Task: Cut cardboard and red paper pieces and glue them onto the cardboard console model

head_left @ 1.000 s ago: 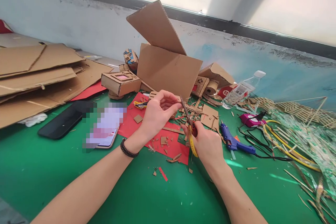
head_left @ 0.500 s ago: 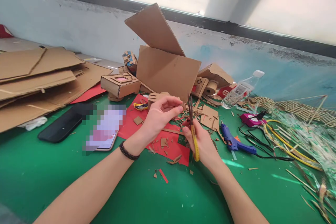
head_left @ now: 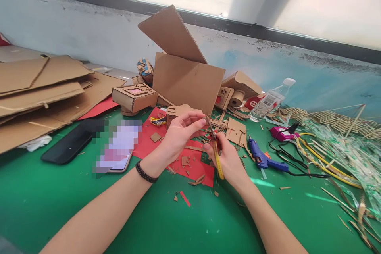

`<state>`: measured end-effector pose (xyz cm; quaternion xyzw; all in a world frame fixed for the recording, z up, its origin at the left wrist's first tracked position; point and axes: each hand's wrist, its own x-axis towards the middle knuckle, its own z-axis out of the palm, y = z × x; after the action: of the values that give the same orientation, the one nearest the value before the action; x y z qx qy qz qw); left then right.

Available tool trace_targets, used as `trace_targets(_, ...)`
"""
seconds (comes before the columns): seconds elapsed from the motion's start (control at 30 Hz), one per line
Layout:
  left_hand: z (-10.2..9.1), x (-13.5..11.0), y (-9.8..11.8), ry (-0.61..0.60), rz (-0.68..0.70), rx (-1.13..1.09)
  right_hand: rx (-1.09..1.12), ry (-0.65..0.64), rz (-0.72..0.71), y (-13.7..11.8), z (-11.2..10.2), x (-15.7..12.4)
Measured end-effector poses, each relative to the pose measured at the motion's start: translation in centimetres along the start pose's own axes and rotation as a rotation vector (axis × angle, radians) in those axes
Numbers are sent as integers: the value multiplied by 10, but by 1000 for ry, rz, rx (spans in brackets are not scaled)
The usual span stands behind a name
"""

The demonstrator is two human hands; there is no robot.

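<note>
Scissors (head_left: 218, 158) with yellow handles are gripped in my right hand (head_left: 228, 158), their dark blades pointing up and to the left. The blade tips reach the fingertips of my left hand (head_left: 184, 129). There, thumb and fingers pinch a small cardboard piece, mostly hidden by the fingers. Both hands hover above a red sheet (head_left: 205, 170) strewn with cardboard scraps. Just behind my left hand stands a small cardboard box (head_left: 175, 111), and a yellow utility knife (head_left: 158, 121) lies to its left.
Cardboard sheets (head_left: 59, 67) are stacked at the left, near a black phone (head_left: 67, 147) and a lit phone (head_left: 120, 147). A large cardboard structure (head_left: 187, 79) stands behind. To the right lie a blue glue gun (head_left: 264, 158), a plastic bottle (head_left: 272, 101) and wooden sticks (head_left: 333, 121).
My right hand has tilted the scissors leftward, bringing the blades to my left fingertips. My left hand stays nearly in place, and the view has shifted slightly.
</note>
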<state>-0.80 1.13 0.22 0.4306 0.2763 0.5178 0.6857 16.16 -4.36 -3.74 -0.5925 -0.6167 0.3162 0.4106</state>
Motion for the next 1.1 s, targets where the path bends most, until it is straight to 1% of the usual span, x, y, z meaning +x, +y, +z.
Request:
trace_targets(0.13,2,-1,3,6,-13,-18,-69,17,-10,2,1,1)
trace_targets(0.3,2,-1,1,10,-17,-16,-76,26,1,4,1,0)
trace_targets(0.53,1,0,-1,-43,5,55,-78,28,3,6,0,0)
trace_targets(0.93,3,-1,-1,-24,8,71,-150,70,-14,0,-2,2)
trace_targets(1.1,4,-1,0,-15,10,77,-212,90,0,4,-1,2)
